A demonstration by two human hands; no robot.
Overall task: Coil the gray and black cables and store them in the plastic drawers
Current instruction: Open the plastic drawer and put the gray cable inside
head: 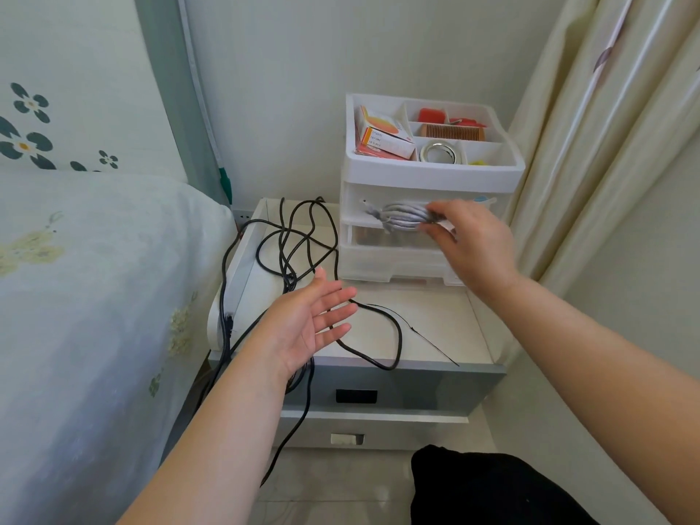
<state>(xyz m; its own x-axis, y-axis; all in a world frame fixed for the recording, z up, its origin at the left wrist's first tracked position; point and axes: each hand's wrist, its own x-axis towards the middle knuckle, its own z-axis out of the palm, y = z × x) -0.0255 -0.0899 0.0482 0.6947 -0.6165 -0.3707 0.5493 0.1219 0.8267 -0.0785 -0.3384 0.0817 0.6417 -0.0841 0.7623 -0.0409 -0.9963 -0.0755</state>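
The right hand (467,240) pinches the coiled gray cable (403,217) between thumb and fingers, right at the front of the upper drawer of the plastic drawers (432,176). The left hand (310,320) is open with the palm up and holds nothing. It hovers over the loose black cable (299,244), which lies uncoiled on the counter (435,323) and hangs over its front edge.

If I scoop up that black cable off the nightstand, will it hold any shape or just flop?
The black cable will probably flop: it lies in loose, wandering loops. Part of it hangs over the nightstand front, so that trailing length will likely drag. It looks thin and light; its loops cross, so it may snag.
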